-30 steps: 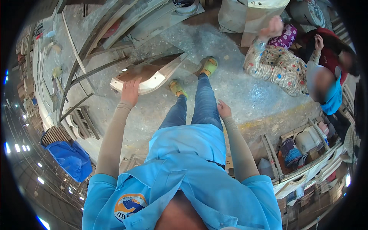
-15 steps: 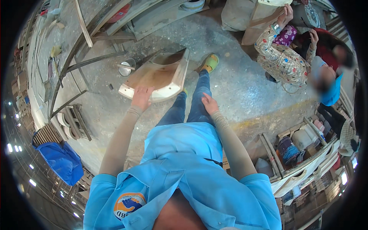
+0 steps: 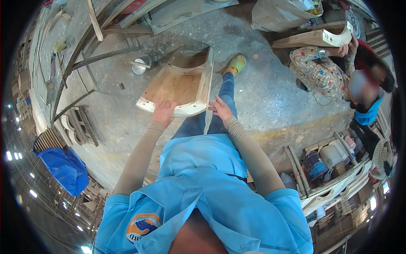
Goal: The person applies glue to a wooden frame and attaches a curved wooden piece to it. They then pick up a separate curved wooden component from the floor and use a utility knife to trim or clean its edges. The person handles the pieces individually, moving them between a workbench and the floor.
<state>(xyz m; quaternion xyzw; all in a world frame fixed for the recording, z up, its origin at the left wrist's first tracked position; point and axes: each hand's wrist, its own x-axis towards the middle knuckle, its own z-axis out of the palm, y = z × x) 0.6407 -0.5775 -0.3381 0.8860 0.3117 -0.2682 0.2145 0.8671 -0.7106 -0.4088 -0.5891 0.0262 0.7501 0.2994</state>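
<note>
Head view: a shallow, curved wooden piece (image 3: pixel 175 86) sits above centre of the frame. The person's left hand (image 3: pixel 164 112) has its fingers folded over the near rim, holding it; the right hand (image 3: pixel 220 109), fingers slightly spread, is at its lower right corner. Upper right, a co-worker (image 3: pixel 323 70) holds a similar piece (image 3: pixel 308 39).

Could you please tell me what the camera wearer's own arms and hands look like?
The left hand and right hand are both ungloved. Snug beige arm sleeves, wrinkled toward the wrists, cover the forearms; above them are a shirt's short bright-blue sleeves.
</note>
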